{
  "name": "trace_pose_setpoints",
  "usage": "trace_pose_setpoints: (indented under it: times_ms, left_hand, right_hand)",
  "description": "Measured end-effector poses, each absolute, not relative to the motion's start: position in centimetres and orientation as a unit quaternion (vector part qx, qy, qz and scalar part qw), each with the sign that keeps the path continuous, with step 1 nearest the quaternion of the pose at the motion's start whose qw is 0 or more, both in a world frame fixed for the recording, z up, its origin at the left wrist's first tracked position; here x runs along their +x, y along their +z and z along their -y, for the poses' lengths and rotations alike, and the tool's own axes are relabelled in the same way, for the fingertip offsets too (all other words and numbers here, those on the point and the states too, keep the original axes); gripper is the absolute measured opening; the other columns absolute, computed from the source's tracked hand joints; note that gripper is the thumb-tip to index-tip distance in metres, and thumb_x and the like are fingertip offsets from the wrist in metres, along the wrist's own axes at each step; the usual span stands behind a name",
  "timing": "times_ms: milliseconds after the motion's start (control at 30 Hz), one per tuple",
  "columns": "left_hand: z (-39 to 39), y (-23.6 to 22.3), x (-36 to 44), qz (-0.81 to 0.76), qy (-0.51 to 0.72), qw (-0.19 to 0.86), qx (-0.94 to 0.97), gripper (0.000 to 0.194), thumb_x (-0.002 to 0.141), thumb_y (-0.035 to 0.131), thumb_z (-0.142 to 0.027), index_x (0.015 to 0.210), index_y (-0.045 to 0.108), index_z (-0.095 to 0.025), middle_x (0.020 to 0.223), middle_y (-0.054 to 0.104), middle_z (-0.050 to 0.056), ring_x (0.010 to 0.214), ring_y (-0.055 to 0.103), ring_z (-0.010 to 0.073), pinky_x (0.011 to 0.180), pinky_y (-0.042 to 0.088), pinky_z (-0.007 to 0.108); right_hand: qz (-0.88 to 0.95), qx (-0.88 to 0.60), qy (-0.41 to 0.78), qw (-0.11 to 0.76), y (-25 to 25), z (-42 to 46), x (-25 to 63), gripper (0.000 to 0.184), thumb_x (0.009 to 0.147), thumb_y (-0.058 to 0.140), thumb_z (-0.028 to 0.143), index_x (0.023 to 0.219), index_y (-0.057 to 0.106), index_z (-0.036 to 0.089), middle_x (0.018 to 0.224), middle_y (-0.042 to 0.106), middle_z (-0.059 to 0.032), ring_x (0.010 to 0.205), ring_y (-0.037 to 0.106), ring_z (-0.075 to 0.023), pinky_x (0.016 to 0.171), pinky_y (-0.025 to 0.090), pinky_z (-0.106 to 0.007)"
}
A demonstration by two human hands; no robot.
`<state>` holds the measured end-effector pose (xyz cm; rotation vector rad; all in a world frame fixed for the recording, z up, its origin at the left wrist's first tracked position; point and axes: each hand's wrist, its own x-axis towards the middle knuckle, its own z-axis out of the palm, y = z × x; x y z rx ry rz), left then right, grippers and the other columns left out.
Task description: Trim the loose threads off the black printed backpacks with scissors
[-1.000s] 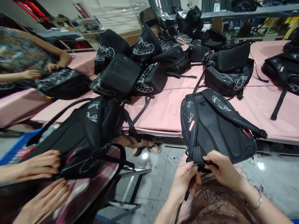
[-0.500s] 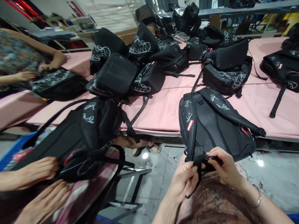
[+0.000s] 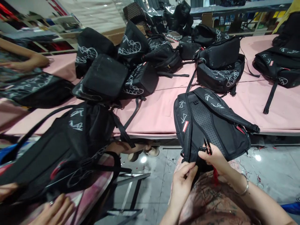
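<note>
A black backpack point(image 3: 231, 134) with white scribble prints leans from the pink table's edge toward my lap, its straps and perforated back panel facing up. Near its lower end, my left hand point(image 3: 184, 178) pinches a black strap point(image 3: 198, 163) between thumb and fingers. Just to the right, my right hand point(image 3: 215, 159) is closed around small dark thread snips point(image 3: 207, 146), points upward, with a red ribbon point(image 3: 215, 176) hanging below. The right thumb and fingers are close to the same strap; whether they also grip it I cannot tell.
Several black backpacks point(image 3: 140, 78) are heaped on the pink table point(image 3: 161, 103). At the left, a co-worker's hand point(image 3: 57, 212) works on another backpack point(image 3: 67, 137); another person's arm point(image 3: 30, 57) is beyond. Metal stool legs point(image 3: 128, 190) stand on the grey floor.
The snips now point up, clear of the strap, in my right hand. My left hand has shifted slightly lower along the strap. The view has swung a little to the right.
</note>
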<state>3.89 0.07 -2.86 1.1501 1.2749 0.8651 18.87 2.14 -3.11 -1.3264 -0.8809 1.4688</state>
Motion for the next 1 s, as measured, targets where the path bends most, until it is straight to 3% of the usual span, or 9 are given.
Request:
trace_pose_setpoints:
  times_ms: [100,200,400,867,1000]
  left_hand:
    - [-0.1,-2.9,3.7,-0.559,0.357,0.583,0.469,0.024,0.067,0.066,-0.040,0.065,0.069,-0.016,0.061,0.053,0.000,0.057,0.047,0.0112,0.051,0.037,0.021]
    - [-0.1,-3.2,3.5,-0.573,0.335,0.635,0.395,0.033,0.068,0.064,-0.047,0.069,0.067,-0.014,0.049,0.042,-0.004,0.042,0.033,0.0059,0.040,0.023,0.018]
    - [-0.3,-2.9,3.4,-0.574,0.339,0.648,0.370,0.038,0.061,0.069,-0.048,0.072,0.068,-0.011,0.050,0.044,-0.004,0.043,0.034,0.0054,0.040,0.023,0.018]
    - [-0.3,-3.0,3.1,-0.546,0.315,0.638,0.443,0.026,0.065,0.068,-0.038,0.066,0.066,-0.013,0.058,0.044,-0.002,0.054,0.038,0.0082,0.049,0.027,0.020]
    - [-0.5,-3.1,2.3,-0.530,0.328,0.653,0.430,0.022,0.064,0.070,-0.036,0.067,0.066,-0.014,0.060,0.047,-0.002,0.051,0.038,0.0077,0.047,0.027,0.021]
  right_hand:
    - [0.477,-0.588,0.443,0.480,-3.3,-1.5,19.2,0.020,0.073,0.059,0.033,0.084,0.048,0.020,0.068,0.050,0.0032,0.060,0.049,-0.0120,0.054,0.042,-0.023]
    - [0.615,-0.576,0.271,0.465,-3.4,-0.5,20.2,0.019,0.084,0.048,0.024,0.102,0.051,0.020,0.092,0.059,-0.0055,0.083,0.056,-0.0174,0.072,0.045,-0.029]
    - [0.770,-0.506,0.104,0.373,-3.7,0.7,22.3,0.016,0.087,0.045,0.015,0.095,0.057,0.021,0.084,0.063,-0.0056,0.076,0.057,-0.0173,0.067,0.044,-0.029]
    - [0.795,-0.465,0.189,0.341,-2.9,0.0,22.5,0.015,0.086,0.044,0.013,0.089,0.057,0.019,0.082,0.062,-0.0060,0.074,0.053,-0.0169,0.065,0.040,-0.028]
    - [0.750,-0.446,0.274,0.404,-2.5,0.3,22.7,0.013,0.086,0.044,0.014,0.087,0.056,0.020,0.077,0.060,-0.0045,0.073,0.054,-0.0160,0.065,0.041,-0.029]
